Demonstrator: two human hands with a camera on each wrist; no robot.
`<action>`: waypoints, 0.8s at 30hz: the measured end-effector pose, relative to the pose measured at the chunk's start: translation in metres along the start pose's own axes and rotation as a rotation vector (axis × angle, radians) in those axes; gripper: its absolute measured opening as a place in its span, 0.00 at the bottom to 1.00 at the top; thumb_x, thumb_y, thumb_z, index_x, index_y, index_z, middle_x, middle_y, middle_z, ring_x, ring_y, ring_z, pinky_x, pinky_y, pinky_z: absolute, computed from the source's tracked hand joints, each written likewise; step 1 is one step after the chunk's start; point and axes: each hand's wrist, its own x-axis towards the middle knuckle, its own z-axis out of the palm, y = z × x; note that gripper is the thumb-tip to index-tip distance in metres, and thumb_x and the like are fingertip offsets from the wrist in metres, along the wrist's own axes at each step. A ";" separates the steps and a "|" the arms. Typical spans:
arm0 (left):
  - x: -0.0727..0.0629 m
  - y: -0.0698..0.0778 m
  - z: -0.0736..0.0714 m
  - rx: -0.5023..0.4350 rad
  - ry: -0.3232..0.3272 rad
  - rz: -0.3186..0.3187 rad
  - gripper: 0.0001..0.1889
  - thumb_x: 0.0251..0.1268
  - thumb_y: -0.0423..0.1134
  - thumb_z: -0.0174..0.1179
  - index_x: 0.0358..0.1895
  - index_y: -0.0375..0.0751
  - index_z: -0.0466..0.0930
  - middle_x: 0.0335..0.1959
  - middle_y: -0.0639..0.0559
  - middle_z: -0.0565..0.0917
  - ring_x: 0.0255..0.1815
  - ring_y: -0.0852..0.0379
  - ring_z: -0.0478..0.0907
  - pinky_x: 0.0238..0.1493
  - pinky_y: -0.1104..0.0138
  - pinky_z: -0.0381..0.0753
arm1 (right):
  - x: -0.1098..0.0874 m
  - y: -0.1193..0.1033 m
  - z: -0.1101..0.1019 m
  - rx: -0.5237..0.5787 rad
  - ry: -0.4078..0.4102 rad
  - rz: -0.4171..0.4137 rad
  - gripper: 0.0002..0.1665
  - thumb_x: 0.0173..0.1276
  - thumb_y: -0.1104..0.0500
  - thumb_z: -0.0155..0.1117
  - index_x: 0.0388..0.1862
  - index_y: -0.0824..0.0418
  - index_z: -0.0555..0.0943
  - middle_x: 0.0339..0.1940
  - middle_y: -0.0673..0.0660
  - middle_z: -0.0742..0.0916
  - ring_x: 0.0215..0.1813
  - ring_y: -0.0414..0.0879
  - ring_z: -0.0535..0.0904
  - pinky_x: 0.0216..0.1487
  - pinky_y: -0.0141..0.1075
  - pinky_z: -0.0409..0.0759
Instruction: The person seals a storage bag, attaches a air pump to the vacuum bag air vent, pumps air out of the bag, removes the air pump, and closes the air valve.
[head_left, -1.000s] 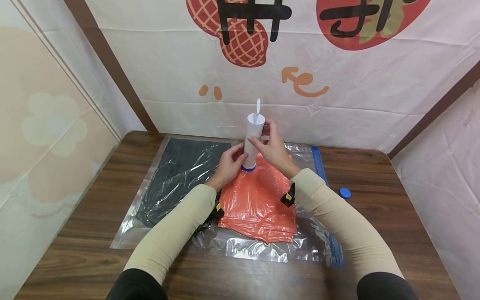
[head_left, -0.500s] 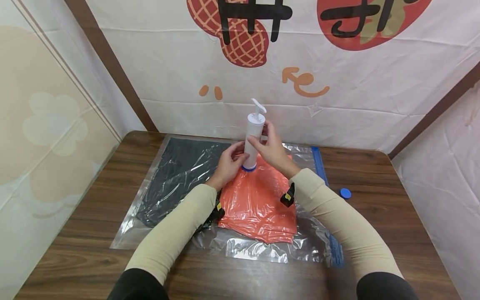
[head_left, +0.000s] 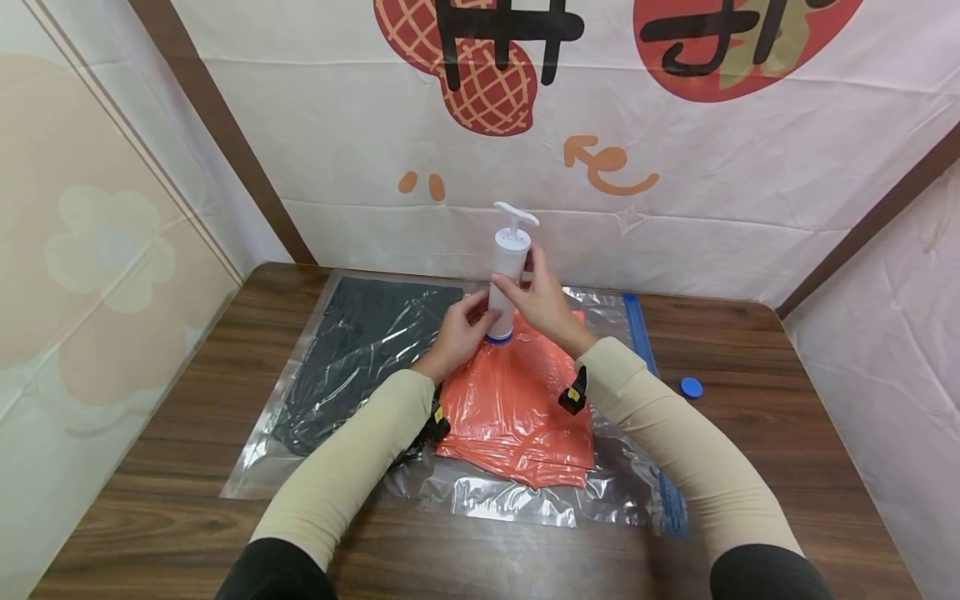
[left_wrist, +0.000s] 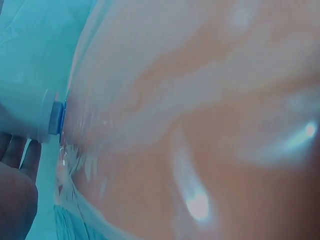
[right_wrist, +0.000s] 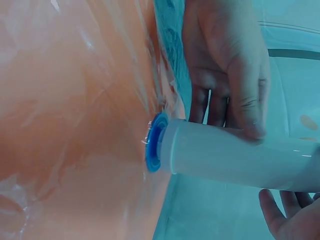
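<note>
A white hand vacuum pump (head_left: pixel 509 267) with a T-shaped handle stands nearly upright, tilted slightly. Its lower end meets a blue valve (right_wrist: pixel 156 142) on a clear vacuum bag (head_left: pixel 517 502) with folded orange-red fabric (head_left: pixel 517 408) inside. My left hand (head_left: pixel 459 332) holds the pump near its base with thumb and fingers. Higher up, my right hand (head_left: pixel 546 302) grips the barrel, thumb in front and fingers behind. In the left wrist view, part of the left hand (left_wrist: pixel 17 185) shows beside the barrel. The right hand (right_wrist: pixel 295 220) is partly cut off in the right wrist view.
Left of the orange-red bag lies a clear bag with dark fabric (head_left: pixel 367 342), partly under my left arm. A round blue cap (head_left: pixel 691 387) sits on the wooden table (head_left: pixel 757 417) at the right. A printed cloth wall (head_left: pixel 337 150) stands behind the table.
The pump's handle has turned from nearly edge-on to broadside and sits slightly lower. Both hands stay on the barrel, with small finger shifts. The bags and blue cap have not moved.
</note>
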 end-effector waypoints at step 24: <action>0.002 -0.002 0.001 -0.038 0.026 -0.003 0.27 0.75 0.35 0.61 0.74 0.37 0.68 0.66 0.38 0.77 0.67 0.46 0.76 0.67 0.57 0.75 | -0.003 0.002 -0.001 0.016 -0.015 -0.037 0.38 0.74 0.57 0.67 0.74 0.63 0.60 0.62 0.63 0.77 0.61 0.55 0.76 0.61 0.50 0.78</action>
